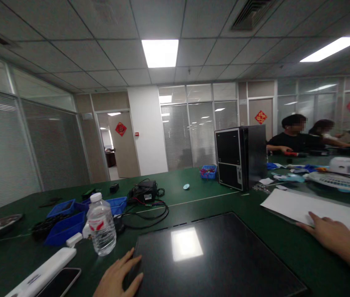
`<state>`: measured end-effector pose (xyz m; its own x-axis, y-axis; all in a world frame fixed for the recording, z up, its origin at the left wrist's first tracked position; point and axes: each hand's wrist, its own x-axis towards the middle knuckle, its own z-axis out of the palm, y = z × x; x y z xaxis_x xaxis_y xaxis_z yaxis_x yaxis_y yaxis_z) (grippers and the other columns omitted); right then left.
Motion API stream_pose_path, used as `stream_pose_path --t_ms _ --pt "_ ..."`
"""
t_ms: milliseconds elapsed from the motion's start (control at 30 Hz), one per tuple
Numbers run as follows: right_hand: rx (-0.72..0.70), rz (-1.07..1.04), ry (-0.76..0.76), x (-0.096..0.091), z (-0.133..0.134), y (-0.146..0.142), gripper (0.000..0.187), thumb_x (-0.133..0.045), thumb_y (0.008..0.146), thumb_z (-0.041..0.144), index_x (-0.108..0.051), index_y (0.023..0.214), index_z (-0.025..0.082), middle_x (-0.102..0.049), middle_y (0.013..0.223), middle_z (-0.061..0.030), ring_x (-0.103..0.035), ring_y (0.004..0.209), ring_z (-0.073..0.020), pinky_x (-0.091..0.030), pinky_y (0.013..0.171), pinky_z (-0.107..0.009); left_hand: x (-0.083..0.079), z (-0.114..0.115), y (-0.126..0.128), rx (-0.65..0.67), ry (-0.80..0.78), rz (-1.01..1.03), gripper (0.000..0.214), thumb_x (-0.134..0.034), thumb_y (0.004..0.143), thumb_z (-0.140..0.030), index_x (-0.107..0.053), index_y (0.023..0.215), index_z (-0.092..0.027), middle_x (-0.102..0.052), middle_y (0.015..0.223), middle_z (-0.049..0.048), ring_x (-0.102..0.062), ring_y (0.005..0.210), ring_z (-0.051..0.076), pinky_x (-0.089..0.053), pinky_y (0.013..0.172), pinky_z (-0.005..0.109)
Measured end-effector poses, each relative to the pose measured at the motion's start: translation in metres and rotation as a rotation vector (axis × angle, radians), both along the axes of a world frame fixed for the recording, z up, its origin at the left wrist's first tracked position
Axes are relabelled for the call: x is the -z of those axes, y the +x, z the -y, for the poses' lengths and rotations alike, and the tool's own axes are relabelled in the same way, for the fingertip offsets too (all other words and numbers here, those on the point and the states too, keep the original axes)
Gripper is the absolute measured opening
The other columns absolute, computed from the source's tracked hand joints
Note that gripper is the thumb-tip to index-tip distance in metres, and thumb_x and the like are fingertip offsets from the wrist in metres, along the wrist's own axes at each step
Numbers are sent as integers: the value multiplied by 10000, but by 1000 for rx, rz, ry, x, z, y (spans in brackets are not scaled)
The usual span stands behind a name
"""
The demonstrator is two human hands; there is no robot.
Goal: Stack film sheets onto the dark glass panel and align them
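Observation:
A flat black screen panel (224,243) lies face up on the green table before me, a ceiling light mirrored in its surface. My left hand (119,274) is at the panel's left edge, fingers spread and holding nothing; the thumb and fingertips reach its rim. Over to the right, my right hand (336,237) rests on a white sheet (311,206), with its fingers stretched out. The sheet lies flat on the table, cut off by the right side of the view.
A water bottle (101,227) stands left of the panel, near a white bar-shaped device (43,272) and a phone (59,284). Behind are blue bins (66,229) and a black adapter with cables (145,192). A computer tower (240,159) stands beyond; two people (292,134) sit at right.

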<state>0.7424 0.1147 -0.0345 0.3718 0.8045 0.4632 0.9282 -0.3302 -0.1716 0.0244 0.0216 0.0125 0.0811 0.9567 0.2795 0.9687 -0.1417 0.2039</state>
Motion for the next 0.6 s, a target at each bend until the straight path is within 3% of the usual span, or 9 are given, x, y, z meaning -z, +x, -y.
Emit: stream_pose_path --t_ms 100,200,400,500,533,600 --pt "-123 99 -54 -12 9 -22 410 -448 933 297 -712 1198 130 -683 1150 -260 -680 996 -348 -457 792 -471 -1 -1 2 -75 -21 -28 514 -496 897 -501 -683 1306 -252 -594 1456 84 -553 1355 306 -392 1162 513" --pt "-199 178 -50 -27 17 -51 436 -380 909 140 -703 1202 146 -676 1202 -229 -678 1023 -315 -472 825 -442 -3 -2 2 -50 -54 -29 541 -452 918 -486 -655 1340 -215 -582 1463 75 -512 1392 286 -369 1182 492" --pt "-400 264 -29 -51 42 -143 352 -376 987 309 -719 943 249 -740 1005 -88 -703 883 -263 -513 751 -375 -7 4 2 19 -118 -47 597 -414 939 -499 -511 1457 -218 -473 1541 21 -414 1455 305 -344 1193 534" --pt "-603 257 -50 -58 64 -199 341 -398 989 376 -704 879 273 -735 881 -43 -696 810 -239 -515 730 -361 -6 6 2 45 -109 -59 591 -440 937 -495 -485 1472 -247 -445 1557 1 -396 1464 312 -347 1191 540" --pt "-703 224 -72 -60 72 -214 345 -421 984 435 -705 868 278 -732 856 -36 -691 785 -234 -519 729 -366 -5 5 2 48 -100 -60 586 -446 936 -491 -491 1468 -250 -452 1553 3 -404 1458 317 -354 1187 543" --pt "-869 135 -74 -61 83 -234 331 -491 948 537 -722 1029 315 -754 979 -36 -705 877 -245 -537 794 -388 -1 3 0 51 -67 -51 570 -455 935 -481 -520 1452 -251 -483 1535 10 -432 1441 325 -375 1175 550"
